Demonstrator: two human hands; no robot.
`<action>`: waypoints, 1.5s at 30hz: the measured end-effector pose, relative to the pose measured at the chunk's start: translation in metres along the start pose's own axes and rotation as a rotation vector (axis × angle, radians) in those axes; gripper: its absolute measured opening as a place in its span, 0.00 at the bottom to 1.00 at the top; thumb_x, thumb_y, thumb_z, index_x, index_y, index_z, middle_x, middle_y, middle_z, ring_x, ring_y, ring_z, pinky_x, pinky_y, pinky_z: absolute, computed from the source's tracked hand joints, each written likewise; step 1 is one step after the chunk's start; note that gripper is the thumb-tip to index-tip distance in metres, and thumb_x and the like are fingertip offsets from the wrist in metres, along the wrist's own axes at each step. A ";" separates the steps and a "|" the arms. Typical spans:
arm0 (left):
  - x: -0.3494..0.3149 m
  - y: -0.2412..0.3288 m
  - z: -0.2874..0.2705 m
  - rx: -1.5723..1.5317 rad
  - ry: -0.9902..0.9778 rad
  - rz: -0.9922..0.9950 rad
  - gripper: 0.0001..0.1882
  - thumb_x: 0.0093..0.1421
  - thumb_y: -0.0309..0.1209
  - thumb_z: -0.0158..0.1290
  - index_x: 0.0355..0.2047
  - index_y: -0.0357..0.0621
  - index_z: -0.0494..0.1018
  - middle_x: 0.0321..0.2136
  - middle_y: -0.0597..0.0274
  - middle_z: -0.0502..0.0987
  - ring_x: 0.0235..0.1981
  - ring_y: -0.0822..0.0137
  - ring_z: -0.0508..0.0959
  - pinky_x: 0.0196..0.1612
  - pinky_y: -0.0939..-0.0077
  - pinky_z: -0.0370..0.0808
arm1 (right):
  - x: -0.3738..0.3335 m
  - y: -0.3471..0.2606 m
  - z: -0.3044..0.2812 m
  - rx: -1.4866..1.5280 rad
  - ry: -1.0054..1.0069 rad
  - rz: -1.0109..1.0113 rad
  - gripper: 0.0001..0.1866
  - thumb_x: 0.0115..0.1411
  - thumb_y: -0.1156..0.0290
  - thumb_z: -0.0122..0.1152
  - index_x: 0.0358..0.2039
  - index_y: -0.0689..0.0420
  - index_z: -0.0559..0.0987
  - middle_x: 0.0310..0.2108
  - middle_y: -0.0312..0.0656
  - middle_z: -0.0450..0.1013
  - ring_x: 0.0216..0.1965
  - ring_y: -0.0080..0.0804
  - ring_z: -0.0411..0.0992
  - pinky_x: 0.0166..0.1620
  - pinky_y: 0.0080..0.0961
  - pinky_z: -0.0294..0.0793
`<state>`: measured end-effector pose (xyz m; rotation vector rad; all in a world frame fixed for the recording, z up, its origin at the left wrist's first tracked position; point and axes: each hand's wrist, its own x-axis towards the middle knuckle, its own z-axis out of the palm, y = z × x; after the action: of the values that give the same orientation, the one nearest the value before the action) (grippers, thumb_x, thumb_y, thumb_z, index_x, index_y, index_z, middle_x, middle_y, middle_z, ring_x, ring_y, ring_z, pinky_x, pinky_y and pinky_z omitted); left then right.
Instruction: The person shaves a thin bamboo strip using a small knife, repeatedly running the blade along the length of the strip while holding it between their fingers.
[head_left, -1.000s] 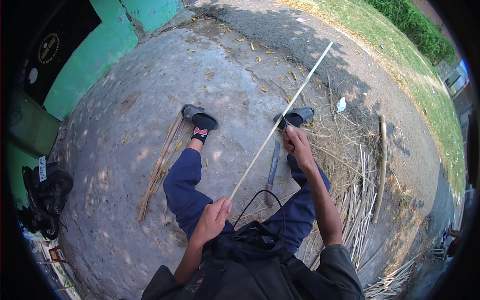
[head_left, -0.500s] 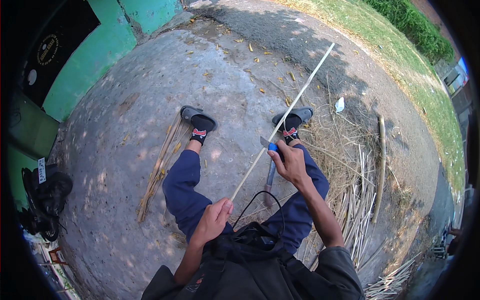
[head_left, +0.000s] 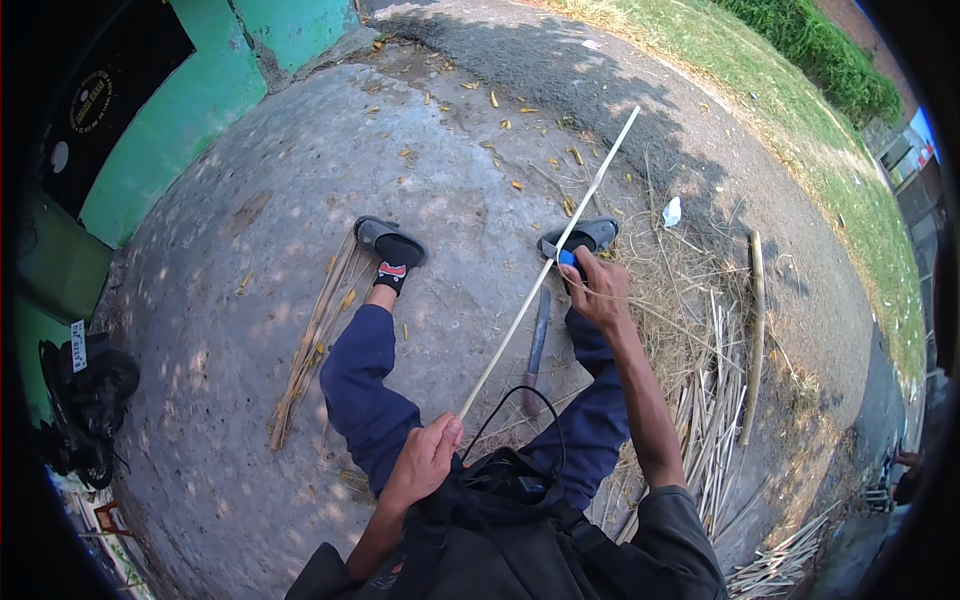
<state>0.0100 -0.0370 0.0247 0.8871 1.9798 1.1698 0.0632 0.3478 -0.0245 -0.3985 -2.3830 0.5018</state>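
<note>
Setting: grey concrete ground [head_left: 250,310] outdoors, green wall [head_left: 175,150] far left, grass [head_left: 765,105] far right. We record the following.

Item one: a pale strip [head_left: 523,305], held aloft between our legs, its long axis slanting from near left to far right.

Item two: our left hand [head_left: 425,462], closed on the strip's near end.

Item three: our right hand [head_left: 597,287], fingers curled round a blue-handled knife [head_left: 569,260], just right of the strip; the blade meets it crosswise about midway. The right hand is nearer the far end.

On the ground we count a machete [head_left: 540,330] between the feet, sticks [head_left: 312,350] left, and loose strips [head_left: 712,410] and a pole [head_left: 756,330] right.
</note>
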 end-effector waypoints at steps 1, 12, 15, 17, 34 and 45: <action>0.001 -0.001 -0.001 -0.002 0.005 0.004 0.20 0.80 0.37 0.43 0.32 0.37 0.68 0.19 0.52 0.66 0.18 0.56 0.69 0.27 0.63 0.69 | 0.003 0.000 0.003 -0.009 -0.001 -0.009 0.21 0.72 0.50 0.60 0.33 0.55 0.72 0.21 0.50 0.74 0.22 0.55 0.76 0.26 0.46 0.70; -0.053 -0.059 -0.053 -0.209 0.077 -0.276 0.22 0.82 0.40 0.41 0.30 0.42 0.69 0.19 0.72 0.65 0.20 0.79 0.63 0.24 0.77 0.62 | 0.021 0.189 -0.052 0.102 0.375 0.754 0.32 0.76 0.45 0.51 0.34 0.67 0.79 0.20 0.40 0.69 0.22 0.31 0.63 0.30 0.36 0.63; -0.026 -0.052 -0.070 -0.231 0.145 -0.265 0.21 0.81 0.38 0.42 0.30 0.40 0.70 0.18 0.72 0.63 0.20 0.81 0.62 0.24 0.77 0.60 | 0.010 0.146 -0.041 0.470 0.243 0.730 0.27 0.76 0.47 0.51 0.38 0.62 0.78 0.20 0.33 0.64 0.20 0.21 0.59 0.25 0.26 0.57; -0.008 -0.051 -0.070 -0.159 0.156 -0.195 0.20 0.81 0.37 0.43 0.32 0.39 0.71 0.18 0.71 0.63 0.20 0.80 0.63 0.24 0.76 0.61 | 0.008 0.093 -0.031 0.838 0.115 0.803 0.20 0.78 0.50 0.50 0.43 0.56 0.75 0.20 0.27 0.59 0.18 0.12 0.52 0.21 0.16 0.47; 0.061 0.024 -0.012 -0.339 -0.107 -0.037 0.20 0.81 0.38 0.42 0.34 0.38 0.72 0.21 0.70 0.69 0.24 0.78 0.68 0.30 0.78 0.67 | -0.063 -0.114 -0.024 0.422 -0.263 0.047 0.16 0.66 0.58 0.70 0.44 0.58 0.80 0.24 0.47 0.78 0.22 0.45 0.78 0.28 0.36 0.74; 0.053 0.036 -0.006 -0.275 -0.068 0.037 0.19 0.80 0.37 0.44 0.33 0.38 0.72 0.21 0.69 0.68 0.23 0.78 0.66 0.28 0.77 0.65 | -0.069 -0.131 -0.019 0.350 -0.231 -0.001 0.15 0.63 0.58 0.74 0.38 0.55 0.81 0.21 0.43 0.77 0.20 0.42 0.78 0.25 0.34 0.73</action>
<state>-0.0160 0.0168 0.0493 0.8116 1.7034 1.3751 0.1073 0.2095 0.0104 -0.1894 -2.4454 0.9915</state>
